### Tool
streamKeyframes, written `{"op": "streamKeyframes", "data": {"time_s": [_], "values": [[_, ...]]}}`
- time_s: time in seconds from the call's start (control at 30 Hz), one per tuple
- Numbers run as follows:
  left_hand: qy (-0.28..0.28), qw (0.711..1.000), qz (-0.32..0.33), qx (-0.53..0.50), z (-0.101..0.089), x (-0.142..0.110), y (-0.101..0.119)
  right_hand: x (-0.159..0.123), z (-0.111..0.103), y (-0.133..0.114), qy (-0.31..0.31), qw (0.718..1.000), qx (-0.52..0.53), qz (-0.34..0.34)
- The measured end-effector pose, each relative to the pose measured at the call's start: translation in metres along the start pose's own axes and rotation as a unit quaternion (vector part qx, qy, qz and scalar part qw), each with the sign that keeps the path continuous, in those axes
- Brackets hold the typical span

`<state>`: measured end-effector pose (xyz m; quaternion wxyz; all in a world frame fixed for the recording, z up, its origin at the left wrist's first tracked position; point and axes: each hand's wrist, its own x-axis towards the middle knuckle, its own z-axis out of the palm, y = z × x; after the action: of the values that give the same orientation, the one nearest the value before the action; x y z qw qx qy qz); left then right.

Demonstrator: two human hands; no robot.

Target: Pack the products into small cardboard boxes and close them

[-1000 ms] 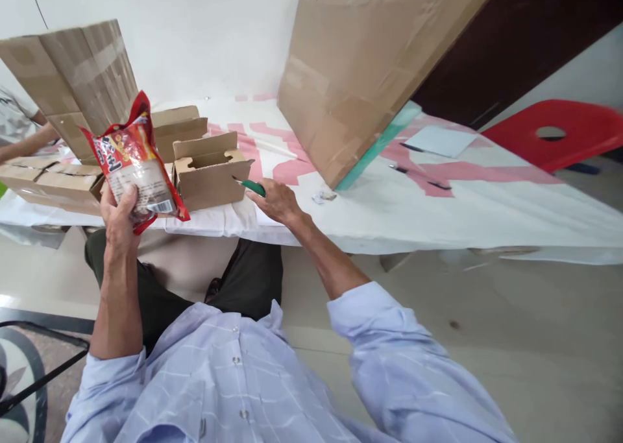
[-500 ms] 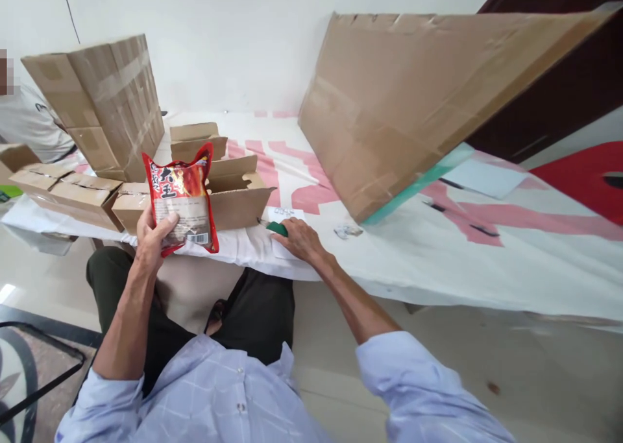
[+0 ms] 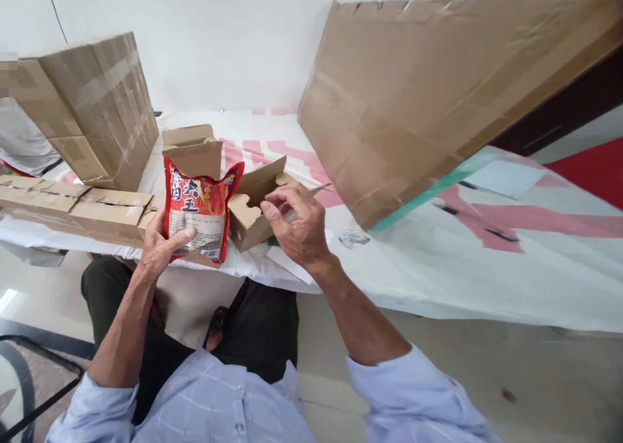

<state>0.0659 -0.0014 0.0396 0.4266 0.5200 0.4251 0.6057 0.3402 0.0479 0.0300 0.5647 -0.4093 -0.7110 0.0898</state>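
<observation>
Left hand (image 3: 158, 243) holds packet (image 3: 200, 213), partly hiding carton (image 3: 193, 157).

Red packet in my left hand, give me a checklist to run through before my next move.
1. Red packet held: ok, the left hand grips it at its lower left.
2. Packet sealed: cannot tell; its back is hidden.
3. Open box within easy reach: ok, it stands just beside the packet.
4. Inside of the box free: cannot tell; much of it is hidden.
5. Right hand well away from sharp things: not ok; a slim pointed tip shows just past it.
</observation>
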Motion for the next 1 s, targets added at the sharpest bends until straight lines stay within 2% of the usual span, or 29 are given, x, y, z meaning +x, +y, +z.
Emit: {"op": "streamKeyframes", "data": {"time_s": [0.07,0.2,0.27,0.37,0.5,0.6,0.7,1.0], "values": [[-0.009,1.0,0.0,0.011,0.002,0.005,-0.003,0.011,0.006,-0.007,-0.01,1.0,0.026,-0.001],[-0.012,1.0,0.012,0.021,0.0,0.011,-0.009,0.022,0.016,-0.005,-0.059,0.993,0.093,0.043],[-0.025,0.999,0.011,0.019,0.0,0.012,-0.009,0.025,0.02,-0.007,-0.098,0.979,0.161,0.072],[-0.052,0.999,-0.004,0.01,0.005,0.015,-0.005,0.033,0.027,-0.015,-0.147,0.943,0.275,0.12],[-0.077,0.997,-0.02,0.01,0.01,0.02,0.002,0.045,0.041,-0.025,-0.119,0.915,0.352,0.158],[-0.087,0.996,0.006,-0.003,0.008,0.03,0.005,0.049,0.05,-0.027,-0.115,0.909,0.366,0.164],[-0.059,0.997,0.043,-0.014,0.006,0.044,0.009,0.049,0.054,-0.027,-0.124,0.9,0.378,0.18],[-0.052,0.998,0.028,-0.02,0.018,0.062,0.024,0.053,0.055,-0.023,-0.125,0.895,0.37,0.216]]}}
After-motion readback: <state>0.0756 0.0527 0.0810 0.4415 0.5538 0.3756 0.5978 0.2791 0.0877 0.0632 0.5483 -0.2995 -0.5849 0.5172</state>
